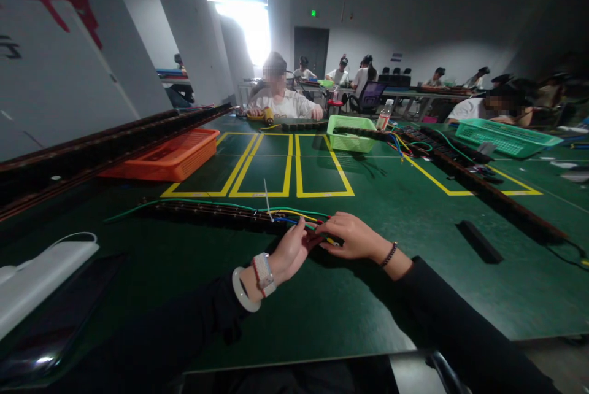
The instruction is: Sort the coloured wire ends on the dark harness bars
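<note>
Green, yellow and blue wires point(284, 220) come from one long dark strip point(216, 213) on the green table point(368, 320). Both hands, left point(291, 251) and right point(353, 235), curl round the wires at the strip's right end. Fingers hide their grip; I cannot count the wires.

I wear dark long sleeves point(455, 308). Below my left hand point(289, 254) are a pale, red-edged wristband point(264, 274) and smooth white bangle point(237, 288); below my right hand point(355, 236), a dark beaded bracelet point(390, 254).
</note>
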Demonstrator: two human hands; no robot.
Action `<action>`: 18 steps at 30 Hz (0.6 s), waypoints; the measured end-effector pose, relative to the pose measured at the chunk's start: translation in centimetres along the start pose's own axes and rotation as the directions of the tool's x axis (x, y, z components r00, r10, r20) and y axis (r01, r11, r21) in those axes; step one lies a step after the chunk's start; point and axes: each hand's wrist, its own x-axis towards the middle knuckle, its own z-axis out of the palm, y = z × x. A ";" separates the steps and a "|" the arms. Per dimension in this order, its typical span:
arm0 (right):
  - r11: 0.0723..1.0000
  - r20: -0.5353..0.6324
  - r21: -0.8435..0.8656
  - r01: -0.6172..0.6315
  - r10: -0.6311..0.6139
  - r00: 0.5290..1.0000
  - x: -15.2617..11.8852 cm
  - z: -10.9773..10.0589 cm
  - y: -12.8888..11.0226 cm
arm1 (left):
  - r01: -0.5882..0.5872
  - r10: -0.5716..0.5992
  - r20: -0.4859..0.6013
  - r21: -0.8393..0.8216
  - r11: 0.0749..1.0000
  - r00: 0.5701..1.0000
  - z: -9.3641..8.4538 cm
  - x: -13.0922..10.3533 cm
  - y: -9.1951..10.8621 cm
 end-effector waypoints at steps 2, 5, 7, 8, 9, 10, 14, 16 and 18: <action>0.999 -0.011 -0.035 -0.008 0.008 1.000 -0.1 0.2 0.1 | -0.012 0.012 0.007 0.005 1.000 1.000 0.1 0.0 0.0; 0.995 -0.041 -0.095 -0.009 0.005 0.999 -0.2 0.3 0.6 | -0.034 0.034 0.010 0.002 0.999 0.999 0.2 0.0 0.0; 0.993 -0.062 -0.117 0.005 -0.012 0.998 -0.4 0.3 0.9 | -0.036 0.036 0.005 -0.002 0.999 0.999 0.2 0.1 -0.1; 0.992 -0.078 -0.124 0.006 -0.016 0.997 -0.4 0.4 1.0 | -0.035 0.035 0.008 -0.008 0.999 0.999 0.2 0.2 -0.1; 0.991 -0.098 -0.132 0.003 -0.016 0.995 -0.4 0.4 1.1 | -0.040 0.040 0.017 -0.016 0.999 0.999 0.1 0.2 -0.2; 0.990 -0.119 -0.140 -0.008 -0.008 0.993 -0.4 0.4 1.2 | -0.050 0.051 0.030 -0.025 0.998 0.998 0.1 0.3 -0.2; 0.978 -0.174 -0.179 -0.109 0.077 0.982 -0.4 0.5 1.7 | -0.067 0.068 0.040 -0.029 0.997 0.997 -0.3 0.5 -0.4; 0.968 -0.146 -0.191 -0.164 0.137 0.980 -0.4 0.7 2.0 | -0.038 0.038 0.009 -0.010 0.999 0.999 -0.4 0.5 -0.4; 0.960 -0.078 -0.190 -0.203 0.191 0.978 -0.4 1.1 2.3 | -0.004 0.004 -0.009 0.006 1.000 1.000 -0.4 0.3 -0.3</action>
